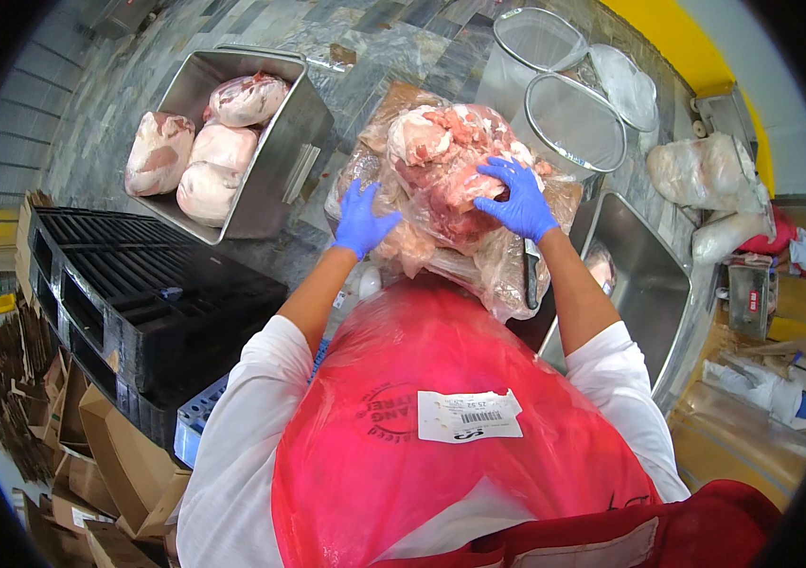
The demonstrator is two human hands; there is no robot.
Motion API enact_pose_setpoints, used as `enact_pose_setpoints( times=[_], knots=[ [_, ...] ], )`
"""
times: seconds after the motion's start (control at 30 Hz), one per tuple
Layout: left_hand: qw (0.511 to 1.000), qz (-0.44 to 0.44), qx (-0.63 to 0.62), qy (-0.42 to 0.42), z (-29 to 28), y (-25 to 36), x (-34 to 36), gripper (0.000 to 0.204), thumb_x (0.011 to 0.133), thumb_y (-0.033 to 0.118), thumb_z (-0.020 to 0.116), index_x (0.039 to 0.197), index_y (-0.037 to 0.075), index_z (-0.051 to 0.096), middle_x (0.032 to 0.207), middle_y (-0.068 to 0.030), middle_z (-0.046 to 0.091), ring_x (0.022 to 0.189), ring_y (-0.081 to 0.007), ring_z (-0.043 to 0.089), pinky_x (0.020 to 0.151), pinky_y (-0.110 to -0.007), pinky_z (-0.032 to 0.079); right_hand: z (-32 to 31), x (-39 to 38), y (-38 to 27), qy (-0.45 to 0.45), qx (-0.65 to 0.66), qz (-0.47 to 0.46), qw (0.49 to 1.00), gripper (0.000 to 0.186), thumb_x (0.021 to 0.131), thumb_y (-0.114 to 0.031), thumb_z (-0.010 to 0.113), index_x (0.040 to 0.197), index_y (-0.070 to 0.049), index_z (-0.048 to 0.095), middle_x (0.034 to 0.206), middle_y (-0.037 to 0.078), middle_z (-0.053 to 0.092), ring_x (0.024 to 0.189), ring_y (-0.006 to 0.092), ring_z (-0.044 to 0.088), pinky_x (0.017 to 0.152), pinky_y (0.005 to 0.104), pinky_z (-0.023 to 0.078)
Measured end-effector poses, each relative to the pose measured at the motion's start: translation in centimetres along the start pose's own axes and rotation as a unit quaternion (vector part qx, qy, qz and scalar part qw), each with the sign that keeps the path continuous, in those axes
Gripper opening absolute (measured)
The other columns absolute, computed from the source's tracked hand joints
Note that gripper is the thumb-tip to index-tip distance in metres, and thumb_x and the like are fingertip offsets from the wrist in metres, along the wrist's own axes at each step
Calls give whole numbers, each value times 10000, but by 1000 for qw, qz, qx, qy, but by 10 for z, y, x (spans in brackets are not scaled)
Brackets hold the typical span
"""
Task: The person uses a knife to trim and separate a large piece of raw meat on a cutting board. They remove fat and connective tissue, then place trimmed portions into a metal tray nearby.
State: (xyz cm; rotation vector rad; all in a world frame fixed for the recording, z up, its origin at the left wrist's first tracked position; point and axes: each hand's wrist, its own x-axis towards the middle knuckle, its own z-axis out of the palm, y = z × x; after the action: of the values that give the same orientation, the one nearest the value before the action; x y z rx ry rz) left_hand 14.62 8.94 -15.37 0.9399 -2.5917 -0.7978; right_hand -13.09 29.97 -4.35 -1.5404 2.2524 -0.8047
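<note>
The bagged raw meat [450,170] lies straight ahead between both gloved hands, right hand [516,199] spread flat on top (nearer its middle), left hand [362,220] open against its left flank.

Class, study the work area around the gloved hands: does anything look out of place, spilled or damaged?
Nothing looks spilled or damaged. Both hands, left and right, rest on a plastic-wrapped heap of raw meat. More cuts sit neatly in the steel tub. Only the flattened cardboard on the floor looks untidy.
</note>
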Motion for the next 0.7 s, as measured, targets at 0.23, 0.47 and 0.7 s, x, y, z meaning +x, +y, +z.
enact_pose_setpoints(
  times=[0.23,0.47,0.7],
  knots=[
    [925,-145,-323,-137,25,38,18,1166,758,502,911,1542,-132,325,1536,-308,474,1449,-384,461,1187,-419,398,6,-5,-9,3,-36,39,999,679,804,-569,816,1372,-225,673,1538,95,536,1513,407,356,1247,634,188],
    [961,-100,-145,-215,47,-2,21,1029,763,431,901,1512,-97,432,1507,-299,523,1393,-380,537,1164,-422,430,2,-3,-10,-31,-25,79,996,698,816,-567,812,1413,-249,641,1582,95,490,1541,419,304,1252,640,153],
    [974,-121,-152,-114,52,13,15,1055,757,385,881,1559,-33,338,1476,-329,485,1336,-466,535,1133,-484,444,5,-6,-10,-24,-43,77,996,738,843,-563,783,1480,-251,582,1622,133,435,1550,422,287,1269,595,152]
  ],
)
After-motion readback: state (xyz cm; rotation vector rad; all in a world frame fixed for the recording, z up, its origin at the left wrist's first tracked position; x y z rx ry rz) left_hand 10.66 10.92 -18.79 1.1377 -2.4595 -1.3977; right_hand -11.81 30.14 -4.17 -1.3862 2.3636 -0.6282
